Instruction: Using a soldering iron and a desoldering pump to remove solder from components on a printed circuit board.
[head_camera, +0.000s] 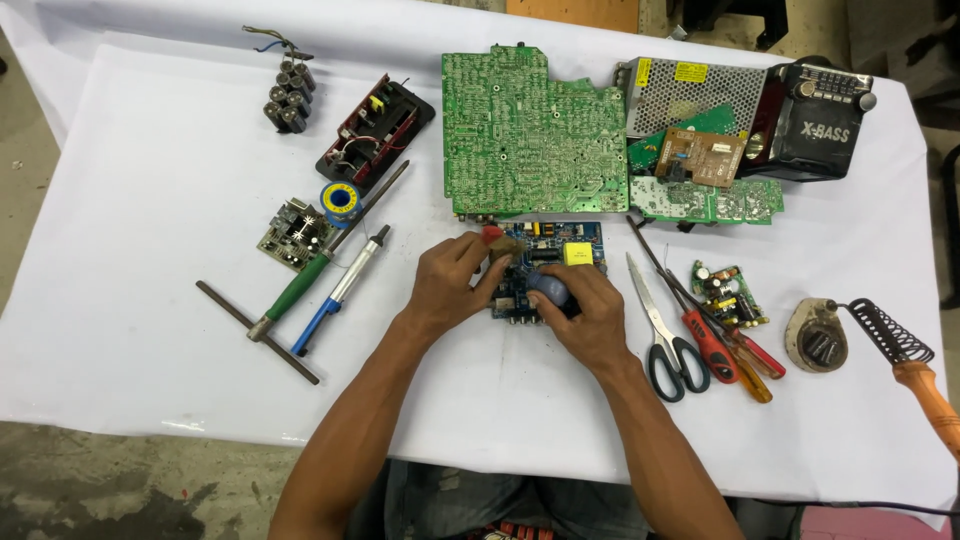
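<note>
small blue circuit board (560, 262), flat on the white cloth (150, 200), centre of the table, just below the large green circuit board (530, 125); yellow block component (577, 253) near its right edge, dark parts and small cans across the rest, lower left corner hidden under the hands. left hand (450, 285) at the board's left edge, fingers closed on a small brush (500, 243) with red ferrule and tan bristles, bristles on or just above the board; contact not clear. right hand (585, 310) over the board's lower right, fingers wrapped round a bluish rounded handle (548, 287); tool tip hidden.

risks, as judged: board unclamped, so likely to slide or pivot on the cloth under a sideways push; bristles liable to snag tall components and bend leads; hidden tip liable to slip and scratch tracks.

outward: scissors (665, 335) and red-handled screwdrivers (715, 340) just right of the right hand, close enough for a knock from the wrist; soldering iron (915, 375) on its stand (818, 340) well apart at far right; desoldering pump (340, 290), green-handled tool (300, 285) and solder reel (340, 203) to the left.
</note>
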